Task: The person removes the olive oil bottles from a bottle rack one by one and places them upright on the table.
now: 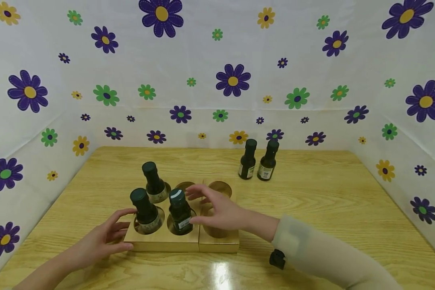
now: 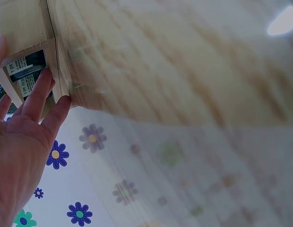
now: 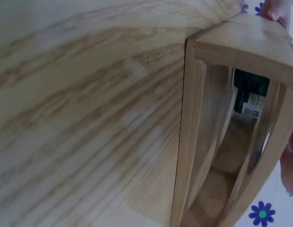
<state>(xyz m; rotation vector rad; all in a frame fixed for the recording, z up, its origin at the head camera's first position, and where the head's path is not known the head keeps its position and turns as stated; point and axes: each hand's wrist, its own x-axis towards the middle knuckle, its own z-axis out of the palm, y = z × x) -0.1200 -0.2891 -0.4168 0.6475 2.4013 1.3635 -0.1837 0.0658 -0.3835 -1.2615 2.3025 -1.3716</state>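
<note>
A wooden bottle rack (image 1: 163, 245) with round holes stands on the table and holds three small dark bottles with green caps. Two of them, a rear bottle (image 1: 155, 181) and a front bottle (image 1: 145, 207), are at the left end. A third bottle (image 1: 180, 211) sits in the front middle hole, tilted slightly. My left hand (image 1: 98, 241) rests against the rack's left end, its extended fingers (image 2: 38, 94) at the wood. Over the rack's right part, my right hand (image 1: 221, 211) is spread beside the third bottle, its thumb close to the label.
Behind the rack, two more dark bottles, one on the left (image 1: 248, 161) and one on the right (image 1: 267, 161), stand on the wooden table (image 1: 311, 201). A white cloth (image 1: 203, 52) with printed flowers hangs around the back and sides. Bare holes show at the rack's right end.
</note>
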